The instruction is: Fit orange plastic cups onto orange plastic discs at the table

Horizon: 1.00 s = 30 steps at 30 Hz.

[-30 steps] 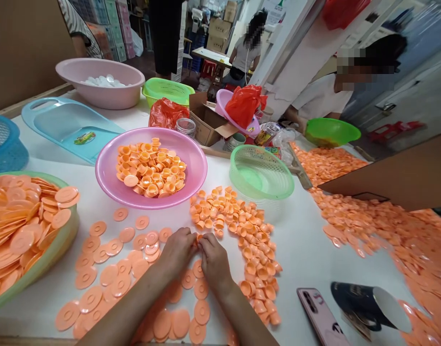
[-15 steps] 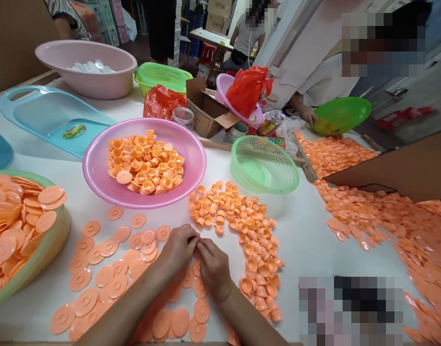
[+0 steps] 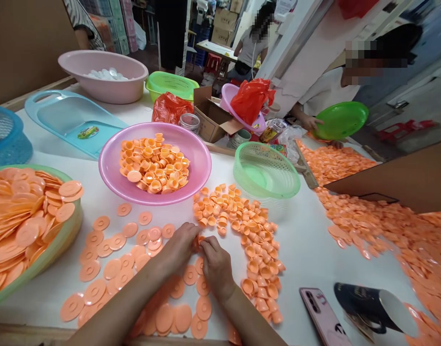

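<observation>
**Left hand** (image 3: pixel 175 247) and **right hand** (image 3: pixel 216 269): bare, meeting above a white bench (image 3: pixel 310 250). Fingers (image 3: pixel 206 244) of both hands curled inward, pinching a small orange plastic piece (image 3: pixel 197 243), which sits between the fingertips; mostly hidden, exact shape hard to make out.

**Left of the fingers:** flat matte orange plastic discs (image 3: pixel 112 269), each with a raised central ring, loose, some overlapping. More lie stacked in a green-rimmed bowl (image 3: pixel 76 226), cut off by the frame.

**Right of the fingers:** a curved band of small orange plastic cups (image 3: pixel 252 252), lying at mixed angles.

**Beyond the fingers:** a translucent pink plastic basin (image 3: pixel 202 168) heaped with orange cups; an empty-looking mint-green mesh basket (image 3: pixel 266 170).

**Far right of the fingers:** a pink-cased phone (image 3: pixel 323 315), cut off below.

**Farther off:** a pale blue plastic tray (image 3: pixel 58 113) bearing a sticker (image 3: pixel 88 132), too small to read; a co-worker's hand (image 3: pixel 307 122) beside a green plastic bowl (image 3: pixel 341 120).
</observation>
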Motion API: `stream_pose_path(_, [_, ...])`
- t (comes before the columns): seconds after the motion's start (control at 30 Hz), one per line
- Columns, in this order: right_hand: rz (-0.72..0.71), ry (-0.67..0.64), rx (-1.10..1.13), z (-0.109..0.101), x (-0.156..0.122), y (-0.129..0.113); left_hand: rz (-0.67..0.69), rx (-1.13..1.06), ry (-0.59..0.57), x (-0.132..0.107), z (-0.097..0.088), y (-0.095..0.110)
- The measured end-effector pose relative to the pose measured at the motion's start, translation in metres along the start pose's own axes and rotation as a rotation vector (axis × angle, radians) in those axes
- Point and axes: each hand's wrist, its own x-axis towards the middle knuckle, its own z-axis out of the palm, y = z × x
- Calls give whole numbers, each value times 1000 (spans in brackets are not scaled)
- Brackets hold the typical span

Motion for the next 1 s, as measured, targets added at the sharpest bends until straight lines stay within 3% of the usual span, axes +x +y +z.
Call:
stream_pose_path(0.2, [-32,28,-49,6,-2,-4,33,-37,-15,3,-6,-3])
stream_pose_path(0.37, [-24,14,-33,2,-1,-2,-103,-84,-58,18,-14,0])
stream_pose_path(0.53, [18,-17,-4,7,-7,1,-115,-66,14,16,-5,5])
stream_pose_path(0.63, [24,-30,-24,8,-7,0,-210,-77,7,16,-2,5])
stream_pose_path(0.77, [46,-59,24,-7,1,-7,-242,-38,-9,19,-7,9])
stream_pose_path(0.87, [77,37,217,-27,7,-14,-193,-35,81,11,-13,17])
stream_pose_path(0.93, [205,145,350,-38,8,-19,-111,-82,212,-1,-14,23])
stream_pose_path(1.0, [373,168,498,-45,8,-24,26,-133,324,-17,-13,28])
